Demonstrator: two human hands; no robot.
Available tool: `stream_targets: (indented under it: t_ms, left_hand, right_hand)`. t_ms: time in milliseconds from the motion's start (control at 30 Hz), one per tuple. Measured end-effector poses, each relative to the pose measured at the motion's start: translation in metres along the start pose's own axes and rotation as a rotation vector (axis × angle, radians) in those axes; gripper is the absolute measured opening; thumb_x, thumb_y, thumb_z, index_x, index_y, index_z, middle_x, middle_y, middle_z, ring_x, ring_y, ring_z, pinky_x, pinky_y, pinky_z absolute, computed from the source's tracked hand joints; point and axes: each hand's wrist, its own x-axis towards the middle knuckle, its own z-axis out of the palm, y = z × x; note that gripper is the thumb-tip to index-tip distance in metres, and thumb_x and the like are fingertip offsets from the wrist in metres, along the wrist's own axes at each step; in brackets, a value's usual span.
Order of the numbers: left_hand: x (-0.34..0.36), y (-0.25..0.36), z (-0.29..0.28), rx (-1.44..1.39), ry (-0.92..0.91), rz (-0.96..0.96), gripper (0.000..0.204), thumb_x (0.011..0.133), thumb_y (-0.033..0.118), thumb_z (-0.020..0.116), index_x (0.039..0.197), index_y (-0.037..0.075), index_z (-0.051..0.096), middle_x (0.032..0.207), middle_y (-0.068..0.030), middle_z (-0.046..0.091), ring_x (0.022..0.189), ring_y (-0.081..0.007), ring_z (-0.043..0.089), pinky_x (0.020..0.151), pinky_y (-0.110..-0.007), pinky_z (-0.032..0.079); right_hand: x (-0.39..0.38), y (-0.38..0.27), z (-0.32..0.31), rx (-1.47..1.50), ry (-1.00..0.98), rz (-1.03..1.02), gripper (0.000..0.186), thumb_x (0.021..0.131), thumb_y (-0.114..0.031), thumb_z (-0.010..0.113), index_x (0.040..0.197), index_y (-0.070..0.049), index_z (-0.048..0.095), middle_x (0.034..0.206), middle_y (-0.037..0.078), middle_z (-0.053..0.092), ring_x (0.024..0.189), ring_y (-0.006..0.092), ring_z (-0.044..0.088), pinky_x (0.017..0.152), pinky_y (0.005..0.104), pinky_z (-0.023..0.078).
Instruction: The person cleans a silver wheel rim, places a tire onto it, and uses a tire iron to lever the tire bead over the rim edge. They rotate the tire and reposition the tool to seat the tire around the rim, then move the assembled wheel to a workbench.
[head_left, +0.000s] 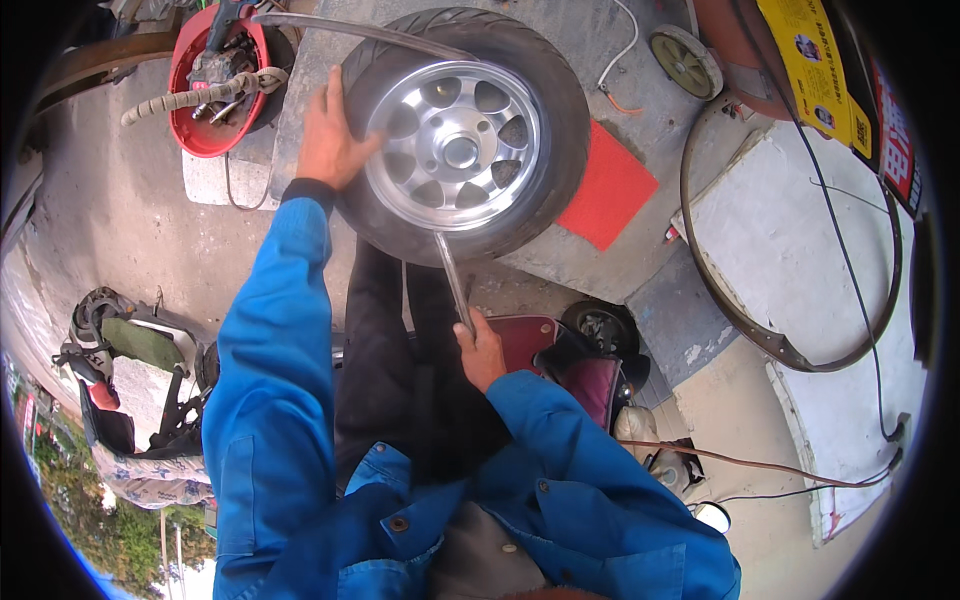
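Note:
A black tyre [565, 150] on a silver alloy wheel [468, 185] lies flat on a grey work surface in front of me. My left hand [332, 138] rests on the tyre's left side, thumb spread towards the wheel's edge, holding nothing. My right hand [482, 350] is closed round the near end of a metal tyre lever [453, 272]. The lever crosses the near sidewall, and its far tip is at the wheel's near edge. A second, long curved metal bar [370, 33] reaches over the far sidewall to the wheel's far edge.
Left of the tyre, a red basin [183, 135] holds tools and a wrapped hose. A red square sheet [610, 188] lies to the right, with a small spoked wheel [686, 62] beyond. A large dark hoop [690, 230] leans over white boards. Parked scooters [150, 365] flank my legs.

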Motion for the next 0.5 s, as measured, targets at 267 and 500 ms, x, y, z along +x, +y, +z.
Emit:
stream_targets:
  t_ms: [267,500]
  left_hand:
    - [-0.074,-0.002,0.063,-0.131,0.423,-0.324,0.083,0.111,0.049,0.059,0.167,-0.006,0.031,0.166,-0.0328,0.041,0.155,-0.0471,0.039,0.131,-0.052,0.027]
    - [-0.106,0.023,0.103,-0.190,0.561,-0.603,0.069,0.111,0.040,0.060,0.160,-0.006,0.043,0.158,-0.0305,0.053,0.146,-0.0486,0.049,0.123,-0.053,0.039]
  right_hand:
    - [0.013,-0.035,0.070,0.306,-0.015,0.105,0.043,0.111,-0.021,0.061,0.152,-0.008,0.057,0.120,0.025,0.075,0.111,0.0403,0.073,0.101,0.0484,0.055]
    - [0.045,-0.009,-0.017,-0.426,0.110,-0.224,0.044,0.110,-0.023,0.060,0.152,-0.013,0.052,0.134,0.027,0.070,0.114,0.0544,0.067,0.095,0.0595,0.053]
